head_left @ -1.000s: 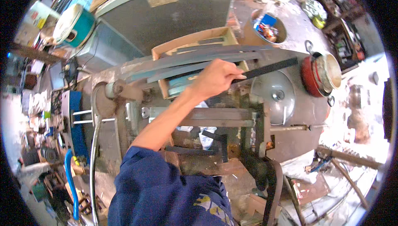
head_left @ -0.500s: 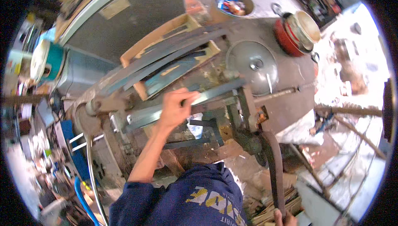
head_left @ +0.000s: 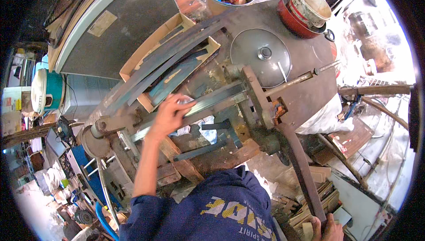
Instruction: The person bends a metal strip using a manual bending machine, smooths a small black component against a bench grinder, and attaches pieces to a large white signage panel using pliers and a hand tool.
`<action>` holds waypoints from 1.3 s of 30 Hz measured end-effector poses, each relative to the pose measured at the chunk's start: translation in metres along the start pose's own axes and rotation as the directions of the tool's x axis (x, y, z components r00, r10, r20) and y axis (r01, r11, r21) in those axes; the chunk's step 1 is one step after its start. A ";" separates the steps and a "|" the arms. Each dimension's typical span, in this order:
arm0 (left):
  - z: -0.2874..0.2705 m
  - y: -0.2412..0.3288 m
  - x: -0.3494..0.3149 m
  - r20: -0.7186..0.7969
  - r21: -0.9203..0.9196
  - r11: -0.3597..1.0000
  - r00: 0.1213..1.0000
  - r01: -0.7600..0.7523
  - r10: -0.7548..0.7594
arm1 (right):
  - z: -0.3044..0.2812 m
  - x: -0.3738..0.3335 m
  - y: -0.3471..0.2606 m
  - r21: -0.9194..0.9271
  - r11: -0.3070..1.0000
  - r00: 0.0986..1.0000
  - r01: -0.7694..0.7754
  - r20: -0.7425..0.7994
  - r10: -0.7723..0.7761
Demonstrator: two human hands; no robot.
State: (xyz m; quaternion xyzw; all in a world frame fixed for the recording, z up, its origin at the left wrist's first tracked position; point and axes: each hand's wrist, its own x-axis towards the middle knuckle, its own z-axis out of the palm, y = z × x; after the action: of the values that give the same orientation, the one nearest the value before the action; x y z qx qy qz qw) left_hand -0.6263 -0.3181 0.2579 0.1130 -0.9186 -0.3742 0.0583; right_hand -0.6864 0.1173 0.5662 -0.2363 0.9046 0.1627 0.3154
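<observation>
My left hand (head_left: 169, 116) is on a long flat metal strip (head_left: 217, 100), its fingers bent and closed at the strip's edge. The strip lies slantwise along a rusty iron bench machine (head_left: 257, 101), its right end close to the upright frame. A long iron lever (head_left: 302, 168) slopes from that frame toward me at lower right. My right hand (head_left: 327, 230) is wrapped round the lever's lower end. Shorter dark strips (head_left: 201, 151) lie below the machine. Beyond my left hand stand narrow cardboard boxes (head_left: 212, 48) with more dark metal strips (head_left: 166, 64).
A round pot lid (head_left: 243, 46) lies at the back, beside a red pot (head_left: 305, 29) with a pale container in it. Behind stands a round bin (head_left: 221, 5) with packets. Wood scraps (head_left: 312, 199) are piled near the lever. A teal-and-white cooler (head_left: 53, 90) stands at left.
The metal strip has come down lower in the machine, and my left hand has shifted left along it. My right hand and the lever's end sit farther right in view. The whole view has shifted.
</observation>
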 end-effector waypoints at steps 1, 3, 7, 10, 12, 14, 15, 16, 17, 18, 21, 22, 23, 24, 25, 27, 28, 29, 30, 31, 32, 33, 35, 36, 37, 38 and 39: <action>-0.018 -0.014 -0.011 0.121 -0.103 0.991 0.990 0.080 -0.068 | -0.002 0.002 -0.005 0.036 0.997 0.997 -0.068 -0.038 0.069; -0.043 -0.039 -0.031 0.257 -0.184 0.967 0.958 0.177 -0.127 | -0.017 0.009 -0.016 0.106 0.983 0.988 -0.150 -0.018 0.153; -0.041 -0.049 -0.017 0.373 -0.445 0.761 0.870 0.472 -0.322 | -0.017 0.009 -0.014 0.055 0.989 0.989 -0.135 -0.054 0.138; -0.013 -0.036 0.014 0.381 -0.455 0.774 0.882 0.440 -0.277 | -0.026 0.017 -0.019 0.085 0.959 0.961 -0.271 0.081 0.265; 0.008 -0.022 0.042 0.353 -0.340 0.859 0.899 0.382 -0.260 | -0.026 0.017 -0.019 0.089 0.947 0.947 -0.310 0.116 0.299; 0.035 -0.014 0.065 0.293 -0.323 0.897 0.933 0.303 -0.209 | -0.025 0.016 -0.017 0.096 0.934 0.932 -0.345 0.150 0.329; 0.039 -0.004 0.076 0.296 -0.366 0.869 0.927 0.334 -0.232 | -0.022 0.015 -0.017 0.058 0.952 0.952 -0.301 0.076 0.297; 0.047 0.001 0.086 0.302 -0.364 0.870 0.926 0.332 -0.227 | -0.023 0.015 -0.017 0.062 0.950 0.950 -0.307 0.079 0.302; 0.054 0.004 0.096 0.281 -0.318 0.900 0.936 0.299 -0.211 | -0.026 0.018 -0.018 0.104 0.937 0.939 -0.335 0.124 0.322; 0.059 0.005 0.101 0.261 -0.270 0.926 0.946 0.265 -0.194 | -0.028 0.019 -0.019 0.145 0.921 0.926 -0.362 0.170 0.338; 0.057 0.011 0.105 0.290 -0.350 0.894 0.940 0.279 -0.179 | -0.024 0.016 -0.019 0.085 0.936 0.938 -0.340 0.102 0.332; 0.054 0.013 0.107 0.358 -0.374 0.857 0.908 0.354 -0.218 | -0.025 0.019 -0.019 0.096 0.933 0.935 -0.347 0.107 0.337; 0.055 0.008 0.107 0.363 -0.367 0.861 0.906 0.353 -0.217 | -0.029 0.024 -0.019 0.135 0.911 0.909 -0.391 0.213 0.358; 0.057 0.000 0.107 0.369 -0.347 0.873 0.906 0.343 -0.209 | -0.031 0.027 -0.018 0.169 0.885 0.874 -0.434 0.318 0.368; 0.059 -0.006 0.105 0.374 -0.327 0.884 0.905 0.333 -0.203 | -0.017 0.025 -0.012 0.175 0.885 0.874 -0.432 0.322 0.363; 0.060 0.003 0.105 0.338 -0.341 0.889 0.922 0.304 -0.186 | 0.043 0.022 0.011 0.304 0.833 0.879 -0.462 0.285 0.383; 0.059 0.007 0.104 0.296 -0.354 0.894 0.940 0.274 -0.171 | 0.082 0.026 0.020 0.464 0.822 0.943 -0.330 0.129 0.306; 0.059 0.007 0.101 0.298 -0.327 0.903 0.938 0.277 -0.180 | 0.141 0.043 0.021 0.487 0.802 0.932 -0.346 0.079 0.354; 0.058 0.002 0.100 0.292 -0.322 0.908 0.940 0.269 -0.175 | 0.215 0.059 0.031 0.539 0.820 0.958 -0.193 -0.078 0.277; 0.060 0.002 0.104 0.313 -0.318 0.922 0.942 0.222 -0.119 | 0.262 0.079 0.036 0.594 0.804 0.946 0.011 -0.268 0.185; 0.063 0.012 0.104 0.302 -0.325 0.924 0.948 0.201 -0.100 | 0.282 0.098 0.018 0.698 0.712 0.902 0.075 -0.352 0.250; 0.064 0.023 0.104 0.205 -0.289 0.943 0.973 0.162 -0.104 | 0.297 0.121 0.012 0.676 0.727 0.874 0.123 -0.421 0.243; 0.058 0.024 0.104 0.179 -0.199 0.972 0.980 0.127 -0.092 | 0.304 0.139 0.017 0.722 0.675 0.888 0.154 -0.401 0.226; 0.052 0.021 0.094 0.189 -0.189 0.973 0.977 0.134 -0.098 | 0.307 0.132 0.015 0.693 0.696 0.867 0.187 -0.449 0.215; 0.044 0.020 0.084 0.132 -0.110 0.988 0.987 0.106 -0.091 | 0.307 0.129 0.015 0.704 0.686 0.872 0.184 -0.439 0.217; 0.034 0.022 0.087 0.062 -0.026 0.998 0.997 0.049 -0.047 | 0.304 0.136 0.016 0.681 0.705 0.855 0.197 -0.471 0.216; 0.030 0.023 0.084 0.078 -0.012 1.000 0.997 0.026 -0.025 | 0.307 0.134 0.017 0.666 0.720 0.845 0.197 -0.487 0.220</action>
State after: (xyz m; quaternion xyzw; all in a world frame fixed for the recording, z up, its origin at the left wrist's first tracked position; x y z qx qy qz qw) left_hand -0.7166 -0.3031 0.2544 0.1095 -0.9163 -0.3848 0.0186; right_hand -0.6361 0.2238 0.2521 -0.1305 0.9503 -0.2583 0.1147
